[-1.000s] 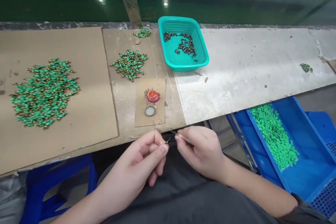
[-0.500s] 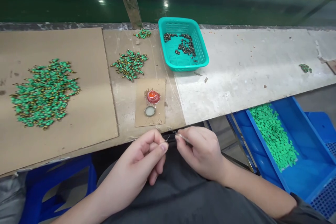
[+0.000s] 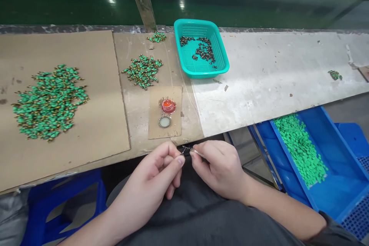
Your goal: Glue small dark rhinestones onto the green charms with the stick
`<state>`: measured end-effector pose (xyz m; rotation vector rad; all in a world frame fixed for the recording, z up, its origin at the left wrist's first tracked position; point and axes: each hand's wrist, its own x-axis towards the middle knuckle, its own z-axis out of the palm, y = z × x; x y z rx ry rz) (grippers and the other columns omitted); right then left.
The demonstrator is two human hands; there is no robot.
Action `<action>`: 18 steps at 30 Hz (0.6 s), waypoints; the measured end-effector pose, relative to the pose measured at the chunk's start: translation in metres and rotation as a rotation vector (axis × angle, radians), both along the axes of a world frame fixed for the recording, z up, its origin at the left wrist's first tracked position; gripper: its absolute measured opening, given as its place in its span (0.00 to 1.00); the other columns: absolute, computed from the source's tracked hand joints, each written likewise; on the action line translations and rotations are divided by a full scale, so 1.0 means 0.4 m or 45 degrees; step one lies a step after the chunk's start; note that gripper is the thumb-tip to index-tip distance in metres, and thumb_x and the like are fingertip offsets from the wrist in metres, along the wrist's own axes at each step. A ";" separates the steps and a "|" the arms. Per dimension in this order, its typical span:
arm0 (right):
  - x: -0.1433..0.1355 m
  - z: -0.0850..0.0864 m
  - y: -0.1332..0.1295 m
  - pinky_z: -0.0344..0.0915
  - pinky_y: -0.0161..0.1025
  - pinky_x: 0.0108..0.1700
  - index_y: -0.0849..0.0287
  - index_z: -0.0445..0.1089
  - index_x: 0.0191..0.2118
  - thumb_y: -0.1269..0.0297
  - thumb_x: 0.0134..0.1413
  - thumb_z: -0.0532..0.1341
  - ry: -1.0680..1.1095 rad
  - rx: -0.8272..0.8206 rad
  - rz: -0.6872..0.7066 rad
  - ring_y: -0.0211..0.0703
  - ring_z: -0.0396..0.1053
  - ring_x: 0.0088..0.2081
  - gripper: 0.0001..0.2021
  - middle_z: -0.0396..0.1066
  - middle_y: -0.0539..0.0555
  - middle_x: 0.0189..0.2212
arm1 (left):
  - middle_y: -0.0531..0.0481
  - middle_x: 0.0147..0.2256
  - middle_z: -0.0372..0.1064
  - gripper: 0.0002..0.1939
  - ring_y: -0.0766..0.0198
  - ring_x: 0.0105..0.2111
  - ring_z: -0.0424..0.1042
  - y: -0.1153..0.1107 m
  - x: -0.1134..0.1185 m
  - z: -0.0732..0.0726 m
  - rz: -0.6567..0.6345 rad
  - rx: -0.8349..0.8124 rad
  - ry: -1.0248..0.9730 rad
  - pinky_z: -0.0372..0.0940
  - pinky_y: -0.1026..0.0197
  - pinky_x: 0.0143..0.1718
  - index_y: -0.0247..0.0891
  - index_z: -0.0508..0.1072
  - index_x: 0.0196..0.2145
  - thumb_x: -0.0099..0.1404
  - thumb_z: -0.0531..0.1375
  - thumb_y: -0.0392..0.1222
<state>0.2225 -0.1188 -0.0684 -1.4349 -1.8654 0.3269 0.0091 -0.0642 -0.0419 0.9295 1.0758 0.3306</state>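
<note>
Just past the table's front edge, my left hand (image 3: pixel 160 175) pinches a tiny dark piece (image 3: pixel 182 152) with a thin metal end between thumb and forefinger. Opposite it, my right hand (image 3: pixel 220 165) grips a slim pen-like tool (image 3: pixel 198 153) with a pale shaft and a dark, thin tip. The tip reaches the end of the tiny piece; whether they touch I cannot tell. On the table beyond lies a small cardboard square (image 3: pixel 152 127) bearing a red-orange blob (image 3: pixel 168 106) and a bottle cap (image 3: pixel 164 122) with pale contents.
Green-and-gold small parts form a large pile (image 3: pixel 52 103) on cardboard at left and a smaller pile (image 3: pixel 142 71) beside it. A turquoise basket (image 3: pixel 184 67) holds dark little pieces. At right, a blue bin (image 3: pixel 331 161) contains green pieces. A blue stool (image 3: pixel 37 207) stands lower left.
My right hand has shifted slightly left, bringing the tool's tip up to the tiny piece. My left hand has barely moved.
</note>
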 end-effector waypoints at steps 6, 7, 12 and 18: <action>0.006 0.010 0.002 0.71 0.41 0.36 0.53 0.72 0.40 0.72 0.80 0.64 0.050 0.039 0.011 0.44 0.77 0.27 0.11 0.80 0.50 0.28 | 0.59 0.23 0.73 0.22 0.68 0.18 0.67 0.000 -0.003 0.002 0.014 -0.008 0.021 0.60 0.66 0.23 0.45 0.73 0.36 0.73 0.74 0.62; 0.005 0.010 0.002 0.72 0.41 0.36 0.53 0.72 0.40 0.71 0.80 0.64 0.057 0.053 0.056 0.44 0.78 0.28 0.11 0.81 0.51 0.28 | 0.59 0.23 0.73 0.23 0.68 0.18 0.67 0.001 -0.003 0.002 0.015 -0.012 0.014 0.60 0.66 0.23 0.45 0.73 0.36 0.73 0.74 0.62; 0.002 0.004 0.004 0.71 0.42 0.36 0.53 0.72 0.38 0.70 0.82 0.63 0.026 0.021 0.054 0.45 0.78 0.28 0.13 0.81 0.52 0.28 | 0.59 0.22 0.72 0.23 0.67 0.19 0.66 -0.001 -0.002 0.008 0.013 -0.017 -0.007 0.60 0.66 0.22 0.45 0.73 0.35 0.72 0.75 0.63; 0.012 0.000 0.002 0.68 0.41 0.33 0.52 0.72 0.39 0.71 0.81 0.63 0.049 -0.045 -0.083 0.43 0.74 0.26 0.13 0.77 0.49 0.27 | 0.59 0.23 0.73 0.24 0.67 0.19 0.66 -0.002 -0.005 0.002 0.008 -0.036 -0.015 0.61 0.66 0.22 0.45 0.73 0.36 0.74 0.75 0.65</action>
